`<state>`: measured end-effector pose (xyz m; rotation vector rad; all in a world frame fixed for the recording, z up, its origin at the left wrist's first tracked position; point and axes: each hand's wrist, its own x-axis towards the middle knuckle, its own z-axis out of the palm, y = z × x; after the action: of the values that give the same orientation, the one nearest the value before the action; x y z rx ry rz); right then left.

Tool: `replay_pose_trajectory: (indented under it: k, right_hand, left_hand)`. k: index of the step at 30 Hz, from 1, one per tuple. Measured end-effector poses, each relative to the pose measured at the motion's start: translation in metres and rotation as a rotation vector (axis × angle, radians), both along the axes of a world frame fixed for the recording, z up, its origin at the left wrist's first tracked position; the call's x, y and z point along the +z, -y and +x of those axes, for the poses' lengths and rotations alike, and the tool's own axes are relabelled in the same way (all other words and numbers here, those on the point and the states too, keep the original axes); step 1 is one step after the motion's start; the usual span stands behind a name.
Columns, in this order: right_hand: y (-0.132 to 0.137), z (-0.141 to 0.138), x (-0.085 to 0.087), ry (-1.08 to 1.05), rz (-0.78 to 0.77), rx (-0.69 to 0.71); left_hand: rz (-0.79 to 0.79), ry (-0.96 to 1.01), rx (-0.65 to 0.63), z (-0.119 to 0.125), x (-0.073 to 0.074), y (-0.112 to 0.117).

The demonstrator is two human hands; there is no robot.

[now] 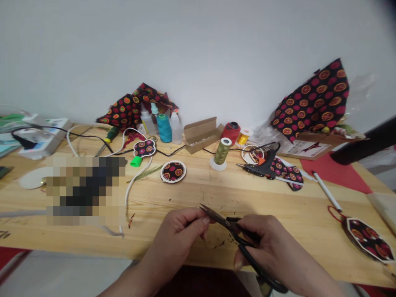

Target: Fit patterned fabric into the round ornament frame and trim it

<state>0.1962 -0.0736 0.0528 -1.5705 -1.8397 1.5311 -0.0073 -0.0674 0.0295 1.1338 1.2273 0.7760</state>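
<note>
Wooden table (151, 202): under 2 hands. Right hand (267, 243): closed on the scissors' (228, 223) handles. Left hand (181, 235): fingers pinched; on what, I cannot tell. Scissors' long axis: forward-left from the right hand, tips at the left fingertips. Dark scraps (220, 243): between the hands.

From my remote seat I look over a pale wooden tabletop (297, 212), its grain running sideways — and busy along the wall side. A white power strip (46, 142) sits at the far left. Towards the middle I make out a teal thread spool (164, 130), an open cardboard box (198, 142), a red thread cone (231, 133) and an olive thread spool (221, 153). Nearer me lies a round patterned disc (173, 171). To the right I have a black glue gun (268, 167), a red sheet (334, 173), a white pen (328, 193) and an octagonal patterned piece (369, 241) — dark scraps (131, 220) dot the front.
</note>
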Motion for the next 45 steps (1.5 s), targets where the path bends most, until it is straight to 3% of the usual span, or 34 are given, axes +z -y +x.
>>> replay_pose_trajectory:
  k: [6, 12, 14, 18, 22, 24, 27, 30, 36, 41, 43, 45]
  right_hand:
    - [0.0, 0.003, 0.001, 0.015, -0.015, -0.016]
    - [0.001, 0.008, -0.004, -0.072, -0.069, -0.003]
    - [0.002, 0.008, -0.006, -0.098, -0.105, -0.003]
    - [0.004, 0.009, -0.008, -0.123, -0.138, 0.004]
    - [0.005, 0.019, -0.004, -0.042, -0.089, 0.033]
    - [0.003, 0.03, -0.004, 0.136, 0.032, 0.011]
    - [-0.003, 0.05, -0.01, 0.614, 0.261, -0.083]
    - [-0.007, 0.07, -0.021, 0.926, 0.282, -0.146]
    - [-0.005, 0.104, -0.035, 0.947, 0.248, -0.119]
    - [-0.001, 0.112, -0.036, 0.945, 0.244, -0.107]
    - [0.001, 0.103, -0.032, 0.997, 0.322, -0.163]
    - [0.001, 0.084, -0.027, 0.892, 0.52, -0.224]
  left_hand:
    - [0.073, -0.083, -0.014, -0.002, 0.0, -0.003]
    - [0.522, -0.201, -0.005, -0.005, -0.003, -0.005]
    - [0.571, -0.221, -0.063, -0.006, -0.004, -0.005]
    - [0.511, -0.138, -0.143, -0.004, -0.008, -0.003]
    - [0.43, -0.088, -0.059, -0.002, -0.011, -0.004]
    - [0.324, -0.072, -0.004, -0.003, -0.012, -0.005]
    - [0.157, -0.013, 0.067, -0.005, -0.013, -0.007]
    - [0.071, 0.055, 0.09, -0.005, -0.012, -0.009]
    - [0.091, 0.066, 0.059, -0.004, -0.011, -0.009]
    - [0.101, 0.072, 0.031, -0.005, -0.012, -0.008]
    - [0.107, 0.071, 0.02, -0.004, -0.012, -0.007]
    - [0.107, 0.066, 0.007, -0.003, -0.011, -0.007]
